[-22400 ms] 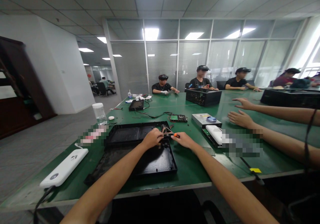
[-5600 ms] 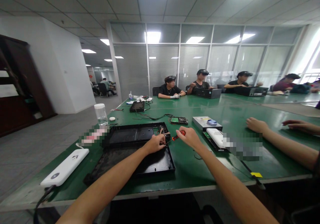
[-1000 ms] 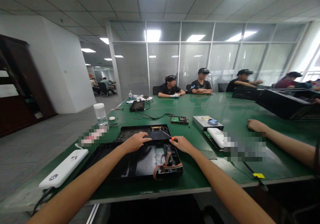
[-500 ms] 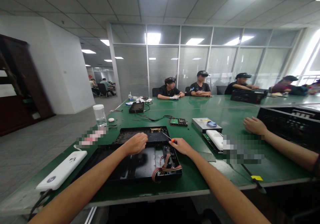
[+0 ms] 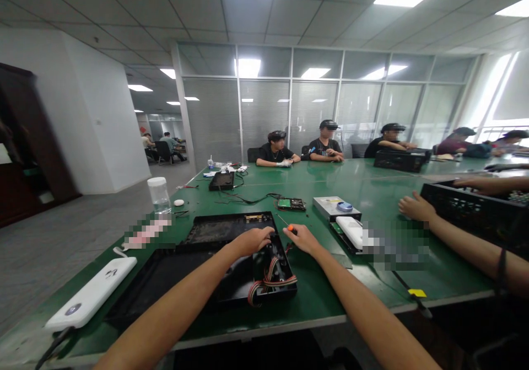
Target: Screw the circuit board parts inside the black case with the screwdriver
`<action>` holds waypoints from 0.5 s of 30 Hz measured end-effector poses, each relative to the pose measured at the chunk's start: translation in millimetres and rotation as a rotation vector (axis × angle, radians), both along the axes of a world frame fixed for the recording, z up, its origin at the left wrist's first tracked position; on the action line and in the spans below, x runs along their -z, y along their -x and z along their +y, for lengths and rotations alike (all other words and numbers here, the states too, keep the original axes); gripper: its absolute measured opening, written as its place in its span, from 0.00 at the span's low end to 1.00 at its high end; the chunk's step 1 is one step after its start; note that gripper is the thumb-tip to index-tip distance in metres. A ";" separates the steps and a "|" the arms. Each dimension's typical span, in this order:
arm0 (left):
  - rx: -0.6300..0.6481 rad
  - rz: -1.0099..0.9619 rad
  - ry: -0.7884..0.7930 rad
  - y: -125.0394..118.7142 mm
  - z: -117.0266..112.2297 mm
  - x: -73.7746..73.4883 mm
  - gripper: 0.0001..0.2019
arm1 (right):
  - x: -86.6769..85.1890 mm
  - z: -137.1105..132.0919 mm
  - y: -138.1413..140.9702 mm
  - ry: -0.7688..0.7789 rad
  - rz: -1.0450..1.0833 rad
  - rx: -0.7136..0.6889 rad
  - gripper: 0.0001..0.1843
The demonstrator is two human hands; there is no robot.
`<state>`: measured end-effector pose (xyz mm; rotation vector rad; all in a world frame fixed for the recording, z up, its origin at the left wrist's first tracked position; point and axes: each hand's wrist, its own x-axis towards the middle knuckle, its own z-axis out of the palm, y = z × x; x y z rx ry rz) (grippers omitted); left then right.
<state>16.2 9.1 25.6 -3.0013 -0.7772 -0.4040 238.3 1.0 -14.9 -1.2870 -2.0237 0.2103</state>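
Note:
A black metal case [image 5: 165, 271] lies opened out on the table in front of me, with a bundle of striped ribbon wires [image 5: 270, 283] at its right end. A small gold-coloured part [image 5: 253, 218] sits at the back of the case's far section. My left hand [image 5: 255, 241] is over the right part of the case, its fingers curled down and pressed together; whatever is under the fingertips is hidden. Just right of the case, my right hand [image 5: 305, 240] grips a screwdriver [image 5: 292, 228] with an orange handle. Its thin shaft points away and to the left, clear of the gold-coloured part.
A white power bank [image 5: 93, 293], a pink blurred item [image 5: 149, 232] and a clear jar [image 5: 159, 196] stand on the left. Rightward are a green circuit board [image 5: 291, 204], a silver drive [image 5: 330, 207] and a white device [image 5: 349, 231]. A co-worker's hand [image 5: 417, 207] rests beside a black chassis [image 5: 475, 215].
My left hand has moved right across the case towards its right wall. The screwdriver has come away from the gold-coloured part and now lies right of the case, still in my right hand.

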 end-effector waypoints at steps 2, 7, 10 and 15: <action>0.014 -0.112 0.071 -0.2 2.6 10.4 0.13 | 1.0 2.9 -4.6 -0.001 0.009 0.021 0.24; 0.006 -0.234 0.127 3.3 10.7 27.3 0.07 | 2.9 6.1 -6.7 -0.010 0.017 0.030 0.25; -0.009 -0.280 0.115 1.0 16.4 34.1 0.09 | 1.0 4.8 -4.7 -0.002 0.023 0.021 0.25; -0.014 -0.260 0.084 -2.0 19.3 38.6 0.10 | -3.6 2.0 -4.6 0.024 0.018 -0.006 0.24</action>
